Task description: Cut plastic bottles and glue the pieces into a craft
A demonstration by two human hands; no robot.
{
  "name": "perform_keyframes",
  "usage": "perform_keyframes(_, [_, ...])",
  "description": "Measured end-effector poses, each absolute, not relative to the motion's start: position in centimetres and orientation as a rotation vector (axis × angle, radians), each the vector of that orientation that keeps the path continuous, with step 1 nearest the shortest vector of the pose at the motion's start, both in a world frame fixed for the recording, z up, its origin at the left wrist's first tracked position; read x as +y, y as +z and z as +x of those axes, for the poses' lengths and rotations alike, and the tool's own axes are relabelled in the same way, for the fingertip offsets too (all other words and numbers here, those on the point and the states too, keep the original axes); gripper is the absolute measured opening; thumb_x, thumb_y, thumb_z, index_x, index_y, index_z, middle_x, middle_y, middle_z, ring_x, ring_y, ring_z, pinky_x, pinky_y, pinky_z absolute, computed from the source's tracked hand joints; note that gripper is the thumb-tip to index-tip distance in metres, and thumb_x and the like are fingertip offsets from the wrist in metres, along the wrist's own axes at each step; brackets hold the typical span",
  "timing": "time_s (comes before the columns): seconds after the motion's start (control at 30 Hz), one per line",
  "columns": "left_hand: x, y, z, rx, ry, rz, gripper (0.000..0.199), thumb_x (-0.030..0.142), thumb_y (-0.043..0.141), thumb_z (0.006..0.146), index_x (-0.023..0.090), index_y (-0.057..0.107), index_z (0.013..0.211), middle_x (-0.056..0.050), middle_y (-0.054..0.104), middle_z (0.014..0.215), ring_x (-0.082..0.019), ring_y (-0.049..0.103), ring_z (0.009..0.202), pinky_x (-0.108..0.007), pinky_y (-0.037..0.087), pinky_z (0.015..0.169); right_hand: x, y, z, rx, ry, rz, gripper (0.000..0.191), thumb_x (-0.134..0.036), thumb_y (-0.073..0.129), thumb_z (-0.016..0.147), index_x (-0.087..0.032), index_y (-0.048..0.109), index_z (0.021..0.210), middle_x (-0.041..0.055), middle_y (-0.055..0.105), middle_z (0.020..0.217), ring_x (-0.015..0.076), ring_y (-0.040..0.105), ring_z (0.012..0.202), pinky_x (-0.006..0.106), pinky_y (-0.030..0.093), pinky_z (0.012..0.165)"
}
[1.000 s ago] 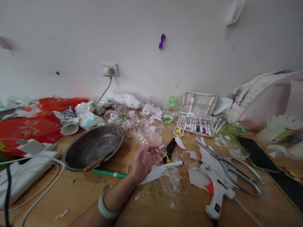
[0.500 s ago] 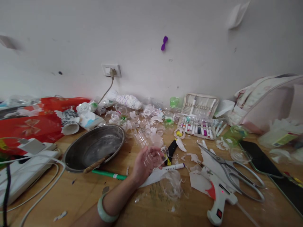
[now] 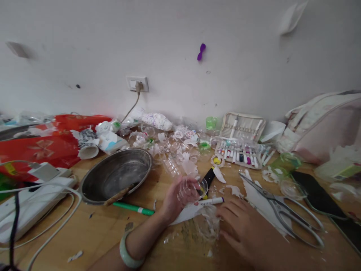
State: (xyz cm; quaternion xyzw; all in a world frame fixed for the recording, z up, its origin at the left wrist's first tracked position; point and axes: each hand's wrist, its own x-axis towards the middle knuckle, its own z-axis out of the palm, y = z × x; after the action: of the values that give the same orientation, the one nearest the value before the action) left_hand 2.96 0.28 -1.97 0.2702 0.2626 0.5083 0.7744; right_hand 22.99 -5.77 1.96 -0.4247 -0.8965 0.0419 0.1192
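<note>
My left hand point(image 3: 171, 202), a pale green bangle point(image 3: 128, 251) on its wrist, is closed around a clear plastic bottle piece point(image 3: 187, 191) with a round open rim. Over the tabletop at the right, my right hand point(image 3: 241, 222) has its fingers stretched out and apart, palm down. Whether a glue gun lies under it cannot be seen now. A white marker point(image 3: 210, 201) with a purple tip lies between the hands, above a crumpled clear plastic scrap point(image 3: 208, 226). Beside my right hand are large scissors point(image 3: 278, 203) on white paper.
A dark metal basin point(image 3: 115, 175) with a wooden-handled tool stands left, a green marker point(image 3: 134, 208) in front. Behind are plastic scraps, a yellow-black cutter point(image 3: 208, 177) and a marker case point(image 3: 239, 150). A power strip point(image 3: 31, 210) with cables lies far left, a phone point(image 3: 316, 194) right.
My right hand has come into view from the lower right and covers where the glue gun lay. My left hand still holds the bottle piece, now turned a little. The view has shifted slightly left.
</note>
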Motion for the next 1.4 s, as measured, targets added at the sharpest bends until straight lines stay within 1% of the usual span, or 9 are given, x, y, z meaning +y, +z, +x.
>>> perform_keyframes(0.13, [0.4,-2.2,2.8,0.589,1.141,0.62,0.034,0.046,0.067,0.069,0.015,0.062,0.078,-0.004,0.069,0.068,-0.016,0.06,0.053,-0.025,0.045,0.047,-5.4,0.9,22.3,-2.745,0.242,-1.228,0.057,-0.023,0.067,0.071,-0.016,0.051,0.126,0.0113,0.059,0.126,0.0322,0.054,0.113,0.055,0.045,0.096])
perform_keyframes(0.23, [0.1,-2.0,2.7,0.611,1.195,0.643,0.032,0.044,0.069,0.069,0.02,0.053,0.082,-0.001,0.069,0.073,-0.014,0.06,0.057,-0.024,0.045,0.053,-5.5,-0.3,21.9,-2.748,0.268,-1.205,0.053,-0.025,0.061,0.073,-0.014,0.051,0.124,0.0129,0.056,0.131,0.033,0.051,0.119,0.054,0.043,0.1])
perform_keyframes(0.37, [-0.4,-1.9,2.5,0.654,1.276,0.676,0.03,0.035,0.066,0.074,0.025,0.045,0.093,0.002,0.067,0.084,-0.014,0.062,0.068,-0.025,0.046,0.061,-5.8,-0.4,22.1,-2.545,0.393,-1.312,0.057,-0.032,0.067,0.064,-0.015,0.053,0.117,0.0141,0.061,0.121,0.0349,0.053,0.115,0.052,0.045,0.098])
perform_keyframes(0.5, [-0.6,-2.1,2.5,0.655,1.319,0.735,0.036,0.03,0.065,0.074,0.029,0.04,0.1,0.004,0.062,0.094,-0.016,0.062,0.083,-0.028,0.046,0.072,-5.1,0.5,23.1,-2.335,0.47,-1.561,0.06,-0.025,0.068,0.065,-0.019,0.048,0.121,0.0155,0.055,0.124,0.0328,0.054,0.113,0.051,0.047,0.093])
perform_keyframes(0.77, [-0.8,-2.8,2.9,0.632,1.286,1.024,0.046,0.041,0.077,0.063,0.031,0.048,0.097,0.004,0.058,0.102,-0.017,0.053,0.099,-0.028,0.039,0.083,-4.2,-0.7,24.2,-1.97,0.364,-1.471,0.066,-0.041,0.077,0.065,-0.029,0.037,0.116,0.0076,0.059,0.113,0.0273,0.061,0.1,0.045,0.053,0.084])
perform_keyframes(0.97, [-1.5,-2.9,2.5,0.637,1.142,1.3,0.046,0.036,0.072,0.071,0.031,0.05,0.112,-0.001,0.054,0.113,-0.021,0.051,0.105,-0.034,0.037,0.09,-4.5,-0.8,24.2,-1.858,0.311,-1.303,0.055,-0.055,0.065,0.075,-0.033,0.04,0.119,0.0063,0.053,0.118,0.0272,0.054,0.11,0.044,0.048,0.093])
perform_keyframes(1.1, [-2.0,-2.9,2.4,0.736,0.962,1.523,0.063,0.022,0.076,0.065,0.026,0.046,0.12,-0.007,0.052,0.118,-0.027,0.049,0.108,-0.04,0.036,0.094,-4.6,-0.8,24.0,-1.747,0.622,-1.304,0.062,-0.047,0.07,0.073,-0.038,0.037,0.125,0.0053,0.052,0.127,0.0281,0.052,0.115,0.047,0.045,0.096])
perform_keyframes(1.23, [-2.2,-3.0,2.6,0.831,0.847,1.614,0.067,0.031,0.074,0.066,0.024,0.038,0.123,-0.009,0.051,0.117,-0.029,0.05,0.109,-0.044,0.039,0.094,-4.9,-1.7,23.6,-1.576,0.854,-1.22,0.064,-0.041,0.074,0.071,-0.037,0.038,0.124,0.0052,0.047,0.135,0.0263,0.051,0.117,0.044,0.043,0.099])
perform_keyframes(1.4, [-2.4,-2.8,3.2,0.884,0.837,1.564,0.084,0.035,0.083,0.053,0.022,0.037,0.122,-0.012,0.051,0.122,-0.031,0.048,0.115,-0.046,0.037,0.1,-5.4,-2.5,23.1,-1.501,0.992,-1.217,0.06,-0.045,0.074,0.07,-0.039,0.042,0.121,0.0035,0.047,0.134,0.027,0.047,0.122,0.045,0.039,0.101])
